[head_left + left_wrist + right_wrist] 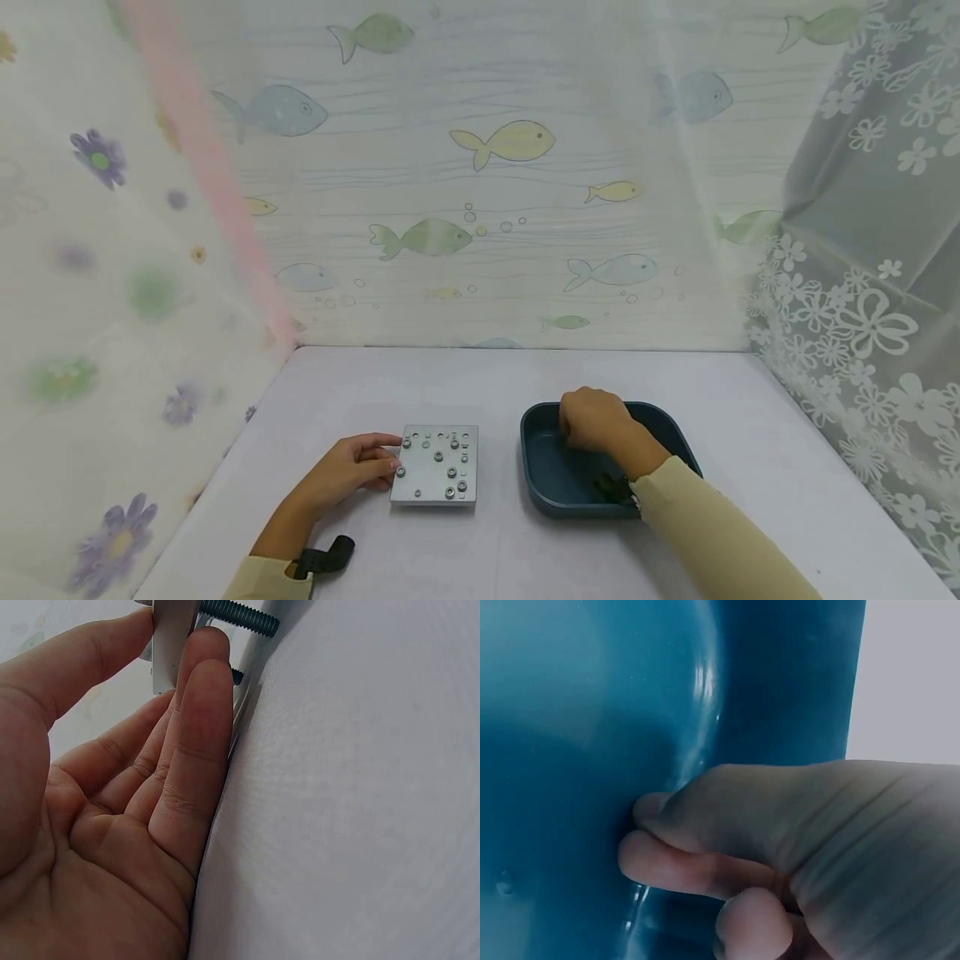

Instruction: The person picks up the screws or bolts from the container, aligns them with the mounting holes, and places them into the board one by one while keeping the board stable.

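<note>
A square silver metal plate point(427, 485) stands over the white table, with several bolts in its top face. My left hand point(352, 471) pinches the plate's left edge. In the left wrist view the thumb lies on one face of the plate point(171, 645) and fingertips on the other, beside a dark threaded bolt point(244, 616) sticking out underneath. My right hand point(596, 423) reaches down into a dark blue tray point(546, 492). Its thumb and forefinger come together at the tray's inner corner in the right wrist view; I cannot tell whether anything small is between them.
The white table point(495, 550) runs back to a hanging curtain point(517, 217) with fish prints. More curtain hangs along both sides. A black wrist strap point(326, 557) sits on the left forearm. The tray stands to the right of the plate.
</note>
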The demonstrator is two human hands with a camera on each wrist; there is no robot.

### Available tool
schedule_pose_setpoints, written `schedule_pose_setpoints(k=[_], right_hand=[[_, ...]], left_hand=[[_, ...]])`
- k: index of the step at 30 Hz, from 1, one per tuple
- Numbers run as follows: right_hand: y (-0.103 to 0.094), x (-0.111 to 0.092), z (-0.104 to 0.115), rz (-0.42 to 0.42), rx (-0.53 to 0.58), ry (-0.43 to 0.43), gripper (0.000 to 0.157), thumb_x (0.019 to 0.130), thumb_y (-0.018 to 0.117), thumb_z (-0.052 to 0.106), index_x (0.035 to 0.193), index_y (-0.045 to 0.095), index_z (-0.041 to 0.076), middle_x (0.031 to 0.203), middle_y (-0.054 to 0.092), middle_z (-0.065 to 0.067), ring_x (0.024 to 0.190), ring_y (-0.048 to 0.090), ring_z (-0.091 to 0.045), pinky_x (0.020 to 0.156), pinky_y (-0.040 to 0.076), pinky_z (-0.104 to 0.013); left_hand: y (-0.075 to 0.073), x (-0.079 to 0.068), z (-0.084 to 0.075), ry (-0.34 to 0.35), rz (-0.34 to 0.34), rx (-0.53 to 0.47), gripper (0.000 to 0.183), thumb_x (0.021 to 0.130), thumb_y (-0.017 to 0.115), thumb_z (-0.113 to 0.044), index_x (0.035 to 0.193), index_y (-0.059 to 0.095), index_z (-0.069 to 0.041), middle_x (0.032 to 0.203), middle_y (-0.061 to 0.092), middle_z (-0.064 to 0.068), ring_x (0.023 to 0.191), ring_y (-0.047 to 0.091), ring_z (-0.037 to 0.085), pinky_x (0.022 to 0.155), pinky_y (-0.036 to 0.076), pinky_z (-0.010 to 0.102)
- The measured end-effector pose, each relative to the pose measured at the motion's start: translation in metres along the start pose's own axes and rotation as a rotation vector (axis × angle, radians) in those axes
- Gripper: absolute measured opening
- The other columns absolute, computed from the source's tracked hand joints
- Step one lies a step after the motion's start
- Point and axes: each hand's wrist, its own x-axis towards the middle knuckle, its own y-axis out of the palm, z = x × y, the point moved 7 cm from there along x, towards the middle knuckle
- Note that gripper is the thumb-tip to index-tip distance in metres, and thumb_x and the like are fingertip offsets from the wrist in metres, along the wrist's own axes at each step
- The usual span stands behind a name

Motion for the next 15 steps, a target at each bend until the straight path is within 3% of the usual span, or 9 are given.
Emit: schedule_pose_setpoints(k=[7,15], right_hand=[[-0.002,0.001,0.002,-0.021,-0.050,-0.022,0.007,0.085,0.083,0.012,0.080,0.080,0.016,0.075,0.071,0.007,0.066,0.060,-0.011,0.062,0.058,-0.036],[-0.016,-0.003,0.008,-0.030,0.028,-0.039,0.005,0.086,0.084,0.016,0.086,0.081,0.020,0.083,0.073,0.009,0.072,0.062,-0.009,0.066,0.057,-0.034]], left_hand=[[0.000,0.001,-0.001,0.018,0.023,-0.021,0.059,0.093,0.079,-0.029,0.142,0.058,-0.003,0.109,0.075,0.010,0.094,0.073,0.023,0.079,0.063,0.033],[0.000,0.002,0.003,0.010,0.023,-0.031,0.059,0.093,0.079,-0.029,0.142,0.059,-0.004,0.110,0.075,0.010,0.095,0.073,0.025,0.080,0.063,0.034]])
